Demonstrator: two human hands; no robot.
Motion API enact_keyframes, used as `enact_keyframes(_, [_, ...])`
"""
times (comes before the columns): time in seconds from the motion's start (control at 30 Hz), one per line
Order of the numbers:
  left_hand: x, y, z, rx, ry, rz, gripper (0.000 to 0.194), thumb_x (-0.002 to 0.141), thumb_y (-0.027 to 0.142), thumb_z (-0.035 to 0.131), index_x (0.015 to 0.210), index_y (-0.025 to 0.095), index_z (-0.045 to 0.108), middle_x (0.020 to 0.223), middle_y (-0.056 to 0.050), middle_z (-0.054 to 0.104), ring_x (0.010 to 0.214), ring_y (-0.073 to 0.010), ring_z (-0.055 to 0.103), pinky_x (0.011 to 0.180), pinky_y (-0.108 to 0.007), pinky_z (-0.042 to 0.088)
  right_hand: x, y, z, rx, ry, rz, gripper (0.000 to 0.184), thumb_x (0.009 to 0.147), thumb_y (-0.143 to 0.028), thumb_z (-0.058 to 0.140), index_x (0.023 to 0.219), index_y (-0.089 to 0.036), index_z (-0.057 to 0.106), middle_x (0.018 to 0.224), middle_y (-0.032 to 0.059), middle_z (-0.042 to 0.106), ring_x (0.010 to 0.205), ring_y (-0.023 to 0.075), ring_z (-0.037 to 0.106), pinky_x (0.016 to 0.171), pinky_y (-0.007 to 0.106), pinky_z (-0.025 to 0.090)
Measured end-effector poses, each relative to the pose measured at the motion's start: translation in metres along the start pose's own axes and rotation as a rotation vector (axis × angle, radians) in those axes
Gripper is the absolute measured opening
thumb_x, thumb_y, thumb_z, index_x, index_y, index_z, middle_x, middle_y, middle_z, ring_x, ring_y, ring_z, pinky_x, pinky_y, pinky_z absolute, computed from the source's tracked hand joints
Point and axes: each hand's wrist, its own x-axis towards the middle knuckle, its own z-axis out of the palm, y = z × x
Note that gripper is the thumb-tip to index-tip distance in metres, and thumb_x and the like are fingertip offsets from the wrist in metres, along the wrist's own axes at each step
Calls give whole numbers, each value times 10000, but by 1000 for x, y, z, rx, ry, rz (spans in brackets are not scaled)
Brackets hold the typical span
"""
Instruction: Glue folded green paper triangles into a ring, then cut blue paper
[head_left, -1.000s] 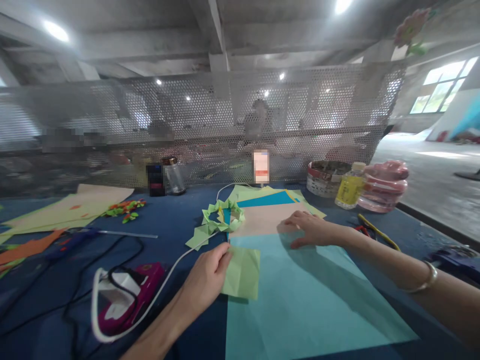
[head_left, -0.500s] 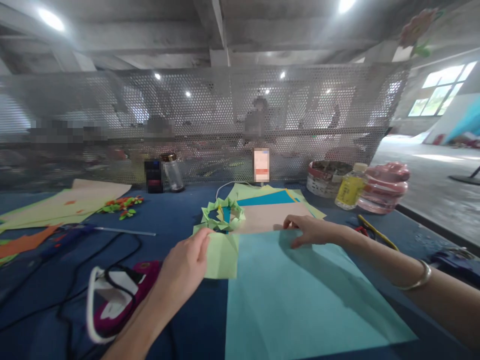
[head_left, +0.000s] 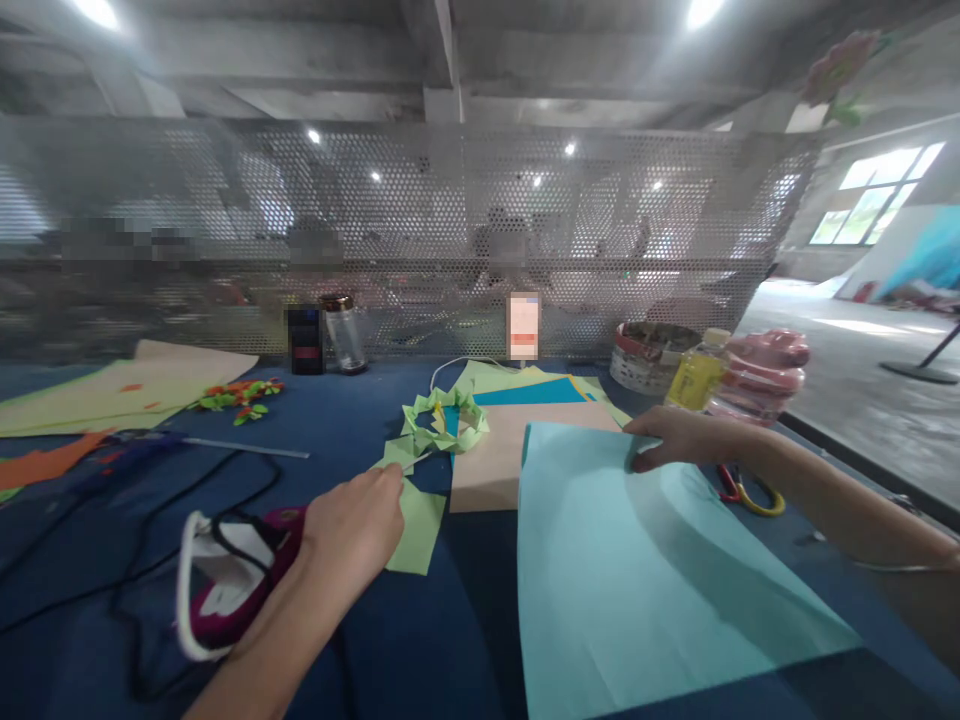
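Observation:
On the right, my right hand (head_left: 671,436) pinches the far edge of a large light-blue sheet of paper (head_left: 645,580), thumb on its near face. That edge is raised off the table. My left hand (head_left: 360,520) is closed at the corner of a small light-green paper piece (head_left: 417,535); its thumb is hidden. A thin pale strip or stick (head_left: 417,462) juts from its fingertips, too small to name. Just beyond stands a folded light-green paper ring (head_left: 469,435). A beige sheet (head_left: 487,480) lies partly under the blue one.
A purple iron (head_left: 247,590) with black cords is at left, near an orange piece (head_left: 56,465). Scissors (head_left: 761,498), a yellow-labelled bottle (head_left: 694,375), a pink container (head_left: 765,375) and a round tub (head_left: 649,355) are at right. A perforated screen (head_left: 420,240) closes off the back.
My right hand has moved right with the blue sheet, baring more of the beige one. My left hand has shifted slightly left and down, and the small green piece has slid left and turned.

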Motion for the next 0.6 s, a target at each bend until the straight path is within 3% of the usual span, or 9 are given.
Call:
enact_keyframes(0.1, [0,1,6,-17,185,51,216,907,218,411,966,158,611,1010,-140,650,980,-313,619,722,-356,463,2,-1,4,-31,46,9,274,729,-424,646,808,-173,723,776,22,709,757,229,630,644,272,435])
enact_keyframes(0.2, [-2,9,10,-183,394,150,201,923,234,423,993,190,607,1022,-95,641,985,-263,597,786,-336,452,12,-2,15,-60,61,-14,234,724,-395,651,781,-176,709,757,15,697,761,222,619,650,269,430])
enact_keyframes(0.27, [-4,17,13,-333,351,296,198,928,220,417,942,214,615,993,-61,649,948,-224,603,807,-314,446,19,-3,21,-80,67,-29,206,713,-367,656,777,-177,701,758,13,689,762,218,613,659,271,427])
enact_keyframes(0.37, [-7,27,17,-387,126,447,187,904,187,452,866,226,632,938,-33,661,900,-205,615,797,-301,443,25,-5,29,-115,90,-35,173,695,-318,655,786,-176,694,793,27,689,774,224,609,673,282,426])
enact_keyframes(0.43, [-7,29,17,-312,47,399,178,890,183,473,836,216,640,895,-40,664,875,-224,623,769,-319,438,26,-7,32,-131,109,-30,186,691,-300,652,824,-178,695,853,42,699,812,235,615,698,291,434])
enact_keyframes(0.6, [-4,22,11,-250,43,273,227,894,185,442,764,182,629,787,-72,665,802,-254,644,695,-334,423,22,-10,39,-155,153,-18,259,714,-275,641,953,-185,682,980,69,702,906,251,626,772,311,454])
